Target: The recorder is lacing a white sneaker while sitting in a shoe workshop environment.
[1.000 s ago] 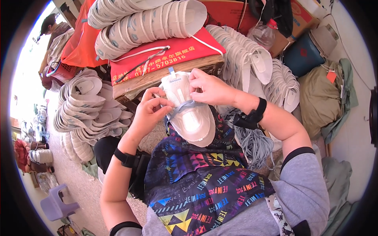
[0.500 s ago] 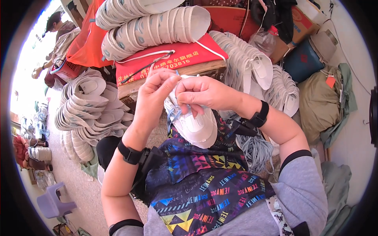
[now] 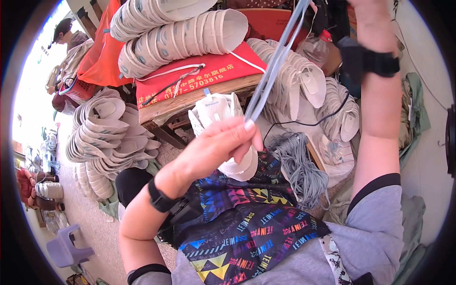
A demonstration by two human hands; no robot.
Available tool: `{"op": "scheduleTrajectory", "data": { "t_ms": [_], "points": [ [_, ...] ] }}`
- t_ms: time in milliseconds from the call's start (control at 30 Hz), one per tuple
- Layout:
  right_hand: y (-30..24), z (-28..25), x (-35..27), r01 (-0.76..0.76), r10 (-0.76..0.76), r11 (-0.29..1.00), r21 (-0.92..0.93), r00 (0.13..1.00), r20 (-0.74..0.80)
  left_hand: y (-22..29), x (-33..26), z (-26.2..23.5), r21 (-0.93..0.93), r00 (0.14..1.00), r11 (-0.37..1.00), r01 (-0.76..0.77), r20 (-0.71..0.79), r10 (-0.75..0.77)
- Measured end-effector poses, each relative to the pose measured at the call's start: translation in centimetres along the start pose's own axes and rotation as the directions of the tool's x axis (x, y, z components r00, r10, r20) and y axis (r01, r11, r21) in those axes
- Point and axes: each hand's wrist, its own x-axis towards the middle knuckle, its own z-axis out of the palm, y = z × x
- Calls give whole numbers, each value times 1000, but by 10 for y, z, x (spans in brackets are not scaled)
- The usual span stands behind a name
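A white shoe upper (image 3: 213,110) rests over my lap, toe toward me, partly hidden behind my left hand (image 3: 225,142). That hand pinches a pale blue-grey shoelace (image 3: 273,71), its fingers closed above the shoe. Stretched taut, the lace runs in several strands up and right, out past the top edge. My right hand (image 3: 368,7) is raised at the upper right; its fingers are cut off by the frame, so its grip is hidden. Beside my lap on the right lies a bundle of blue-grey laces (image 3: 301,168).
Nested stacks of shoe uppers (image 3: 185,42) lie on a red bag (image 3: 204,76) over a wooden bench (image 3: 159,114). More piled uppers (image 3: 99,137) stand at left, others (image 3: 285,78) at right. A purple stool (image 3: 69,247) and another person (image 3: 71,47) are farther left.
Both hands were together at the shoe. My right hand has swung far up and right, with the lace now drawn out long. My left hand has moved lower and pinches the lace.
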Motion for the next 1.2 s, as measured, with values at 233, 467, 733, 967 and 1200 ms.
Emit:
{"op": "scheduleTrajectory", "data": {
  "t_ms": [233, 467, 733, 967, 1200],
  "points": [
    [62, 34, -196, 202, 208, 894, -401, 604, 769, 3, 9, -35, -98, 837, 939, -329, -492, 241],
    [73, 60, -283, 194, 129, 931, -308, 616, 777, -8, 12, -35, -81, 818, 942, -326, -524, 238],
    [90, 55, -296, 462, -78, 815, -351, 687, 722, 26, -10, -22, 3, 780, 931, -366, -545, 309],
    [74, 61, -299, 227, -1, 937, -265, 760, 650, 31, -27, -5, 141, 810, 933, -330, -465, 357],
    [53, 104, -275, -38, 129, 987, -154, 755, 643, 14, -10, -27, 122, 761, 912, -393, -514, 396]
  ]
}}
